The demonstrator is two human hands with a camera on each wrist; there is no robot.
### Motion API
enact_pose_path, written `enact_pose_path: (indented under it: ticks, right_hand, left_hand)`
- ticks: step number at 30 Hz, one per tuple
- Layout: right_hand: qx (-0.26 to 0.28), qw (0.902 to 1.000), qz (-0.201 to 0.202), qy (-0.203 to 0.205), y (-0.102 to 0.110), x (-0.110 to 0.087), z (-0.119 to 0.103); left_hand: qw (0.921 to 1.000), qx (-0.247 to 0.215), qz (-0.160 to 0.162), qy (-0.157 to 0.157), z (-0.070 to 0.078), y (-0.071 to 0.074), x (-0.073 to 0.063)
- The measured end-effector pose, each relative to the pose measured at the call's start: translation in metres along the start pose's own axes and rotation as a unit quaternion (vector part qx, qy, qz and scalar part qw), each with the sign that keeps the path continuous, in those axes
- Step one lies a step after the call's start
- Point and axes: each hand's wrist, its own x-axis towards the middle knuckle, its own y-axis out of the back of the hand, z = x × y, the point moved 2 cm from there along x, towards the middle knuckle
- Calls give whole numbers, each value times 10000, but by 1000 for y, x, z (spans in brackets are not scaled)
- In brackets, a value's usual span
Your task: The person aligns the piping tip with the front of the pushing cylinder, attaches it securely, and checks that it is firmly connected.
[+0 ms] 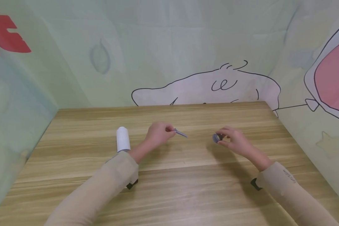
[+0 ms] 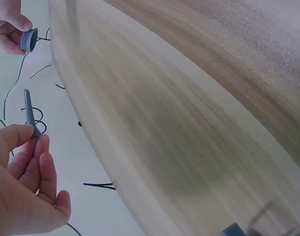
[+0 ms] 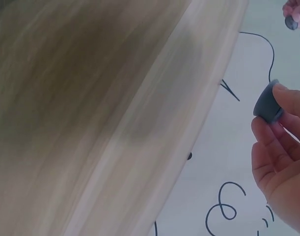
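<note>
Over the middle of the table, my left hand (image 1: 159, 134) pinches a slim grey-blue tapered piece (image 1: 181, 133) between thumb and fingertips. Its narrow tip points away from the thumb in the left wrist view, and its wider end (image 2: 37, 132) sits at the fingertips. Further right, my right hand (image 1: 234, 141) holds a short grey-blue cup-shaped ring (image 3: 268, 103) by its sides, thumb on one side and fingers on the other. The ring's round opening (image 1: 215, 138) faces left, toward the slim piece, with a gap between the two pieces.
A white cylinder (image 1: 122, 139) with a narrower far end and a grey near end is on the wooden table (image 1: 183, 194), left of my left forearm, which partly covers it. Printed cloth (image 1: 169, 56) hangs behind the table and along both sides.
</note>
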Motion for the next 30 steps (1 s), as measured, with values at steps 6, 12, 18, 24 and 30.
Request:
enact_pose_path:
  ticks: [6,12,18,24,30]
  right_hand:
    - [144,9993,306,125,-4,2,-5]
    - [390,9981,463,92,-5,6,-14]
    - [585,9969,522,91,-5,10,-22]
    - [771,9946,686,130,-8,11,-32]
    - [1032,9896,952,308,-14,12,-38]
  left_hand:
    - [9996,-249,151,47,-1,4,-3]
    - [9981,-521,302,95,4,7,-12]
    - [9958,-741,532,-29,8,5,-18]
    - [9943,-848,630,-126,7,1,-19]
    - [9938,-882,652,-199,9,-3,-20]
